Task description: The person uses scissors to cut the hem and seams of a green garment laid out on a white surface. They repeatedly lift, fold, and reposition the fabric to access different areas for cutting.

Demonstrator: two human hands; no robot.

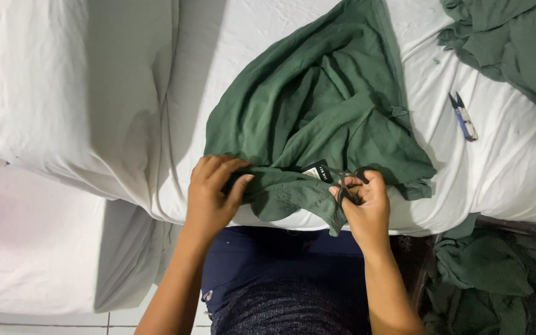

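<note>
Head view, the only view. Landmark: green garment (pixel 330 118), spread crumpled on a white-covered table (pixel 516 167), its near hem hanging over the table's front edge.

Left hand (pixel 211 192): at the garment's lower left corner, on the hem. Fingers curled closed, pinching a fold of the green fabric between thumb and fingertips.

Right hand (pixel 367 205): at the garment's lower middle edge, right of the left hand. Fingers closed through the dark loops of a pair of black scissors (pixel 348 183). Blades point left toward a small black label (pixel 317 170) sewn at the garment's hem. Whether the blades are open or touching the label: cannot tell, partly hidden by fingers and fabric.

Label lies between the two hands, nearer the right.

Right of the garment, well apart on the white cover: small thread snips (pixel 463 116) with a blue handle, lying loose.

Upper right of the garment: a second heap of green fabric (pixel 516 43) on the table.

Below right of the garment, off the table edge: a pile of green cloth (pixel 491 279) lower down.

Left of the garment: bare white cover, folded in a thick ridge.
</note>
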